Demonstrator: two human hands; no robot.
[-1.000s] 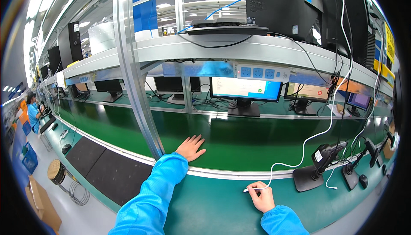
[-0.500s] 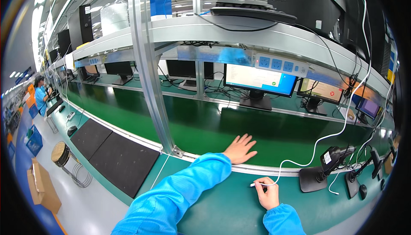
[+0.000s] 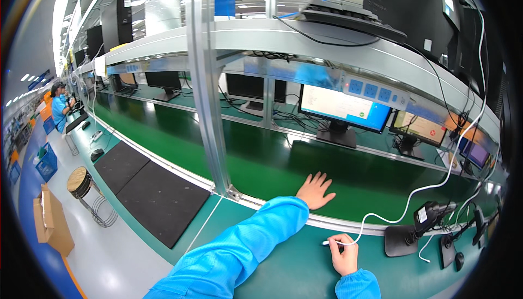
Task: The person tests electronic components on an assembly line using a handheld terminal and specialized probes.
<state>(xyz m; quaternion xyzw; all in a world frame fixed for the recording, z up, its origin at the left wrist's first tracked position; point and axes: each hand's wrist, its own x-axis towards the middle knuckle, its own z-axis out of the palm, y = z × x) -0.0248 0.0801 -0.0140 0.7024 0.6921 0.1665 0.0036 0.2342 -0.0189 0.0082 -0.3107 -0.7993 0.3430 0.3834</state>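
My left hand reaches out over the green conveyor belt with its fingers spread and nothing in it. Whether the palm touches the belt I cannot tell. Nearer to me, above the green bench top, my right hand pinches the plug end of a white cable. The small light-coloured tip pokes out to the left of the fingers. From there the cable runs right and climbs toward the shelf. Blue sleeves cover both forearms.
Right of my right hand stands a black scanner on a stand, with a mouse beyond. Black mats lie left of the metal post. Behind the belt are monitors under a shelf. A co-worker is far left.
The view has shifted, so most things sit farther right and slightly lower. My left hand stays spread over the belt, and my right hand keeps its pinch on the cable.
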